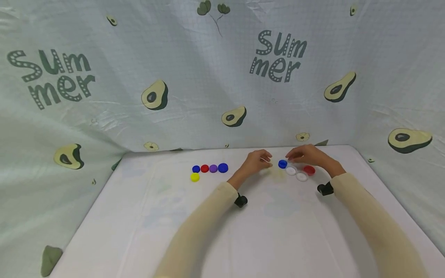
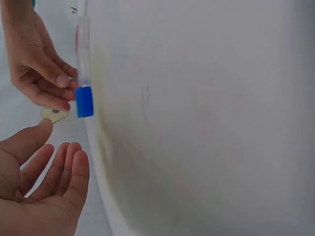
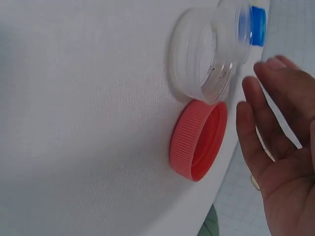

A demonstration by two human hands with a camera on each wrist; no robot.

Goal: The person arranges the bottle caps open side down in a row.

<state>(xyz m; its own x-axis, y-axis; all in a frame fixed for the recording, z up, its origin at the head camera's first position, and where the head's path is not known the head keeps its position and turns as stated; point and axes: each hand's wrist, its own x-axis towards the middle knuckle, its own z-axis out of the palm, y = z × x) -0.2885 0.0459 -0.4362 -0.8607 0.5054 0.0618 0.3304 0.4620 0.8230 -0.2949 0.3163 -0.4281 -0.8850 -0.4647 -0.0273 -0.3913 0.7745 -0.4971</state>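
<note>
My left hand hovers left of an upturned blue bottle cap, its fingers relaxed and holding nothing. My right hand hangs just behind the caps, fingers loosely bent; in the right wrist view its palm is bare. In the left wrist view its fingertips come close to the blue cap, and I cannot tell whether they touch it. Right of the blue cap lie a clear cap, a second clear cap and a red ridged cap, hollow side up.
Farther left on the white table is a row of caps: a small blue one, a red one, a purple one and a larger blue one. A yellow cap lies in front. Printed cloth hangs behind.
</note>
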